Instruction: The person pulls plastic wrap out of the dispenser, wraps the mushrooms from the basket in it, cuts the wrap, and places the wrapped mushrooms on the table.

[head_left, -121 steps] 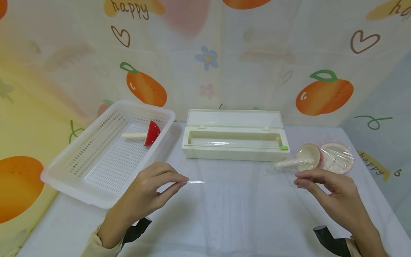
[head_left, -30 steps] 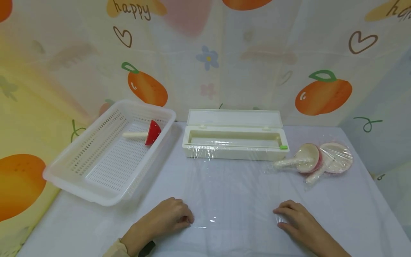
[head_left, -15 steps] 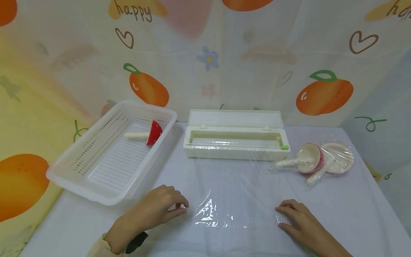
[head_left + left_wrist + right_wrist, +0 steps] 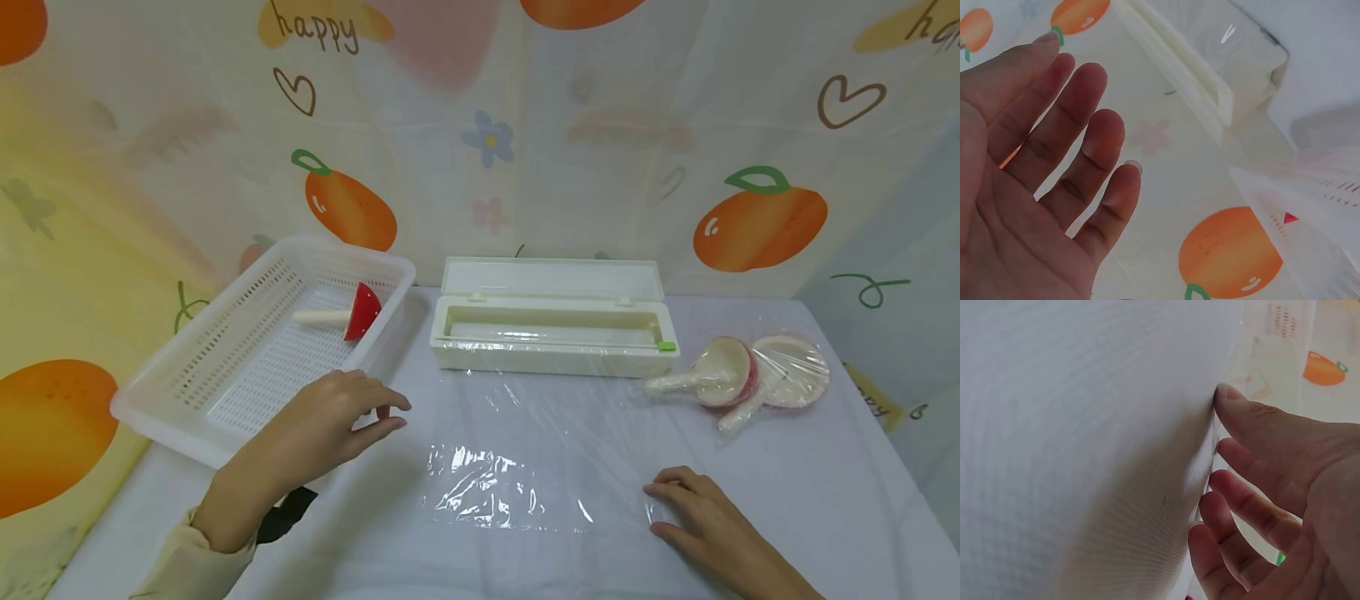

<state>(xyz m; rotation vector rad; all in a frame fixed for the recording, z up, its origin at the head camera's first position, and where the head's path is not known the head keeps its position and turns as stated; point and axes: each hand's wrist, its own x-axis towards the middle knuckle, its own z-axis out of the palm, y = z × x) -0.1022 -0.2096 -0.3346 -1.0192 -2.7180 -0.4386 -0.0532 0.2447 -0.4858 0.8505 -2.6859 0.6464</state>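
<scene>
A thin sheet of clear cling film (image 4: 487, 492) runs from the front of a white cling film box (image 4: 555, 360) toward me, its near left part crinkled and shiny. My right hand (image 4: 705, 525) rests its fingertips and thumb on the film's right edge, down at the tabletop; the right wrist view shows the fingers (image 4: 1235, 494) lightly bent against the surface. Raised between basket and film, my left hand (image 4: 322, 425) holds nothing. Its fingers (image 4: 1072, 112) are spread and relaxed in the left wrist view.
A white perforated basket (image 4: 161, 400) stands at the left, holding a ladle with a red dotted bowl (image 4: 363, 311) and cream handle. Two film-wrapped ladles (image 4: 723, 372) lie at the right. The box's lid (image 4: 551, 277) stands open against the patterned backdrop (image 4: 570, 167).
My left hand has let go of the film's near left corner and moved up and left. The film there has crinkled. Over the last second my right hand has stayed at the film's right edge.
</scene>
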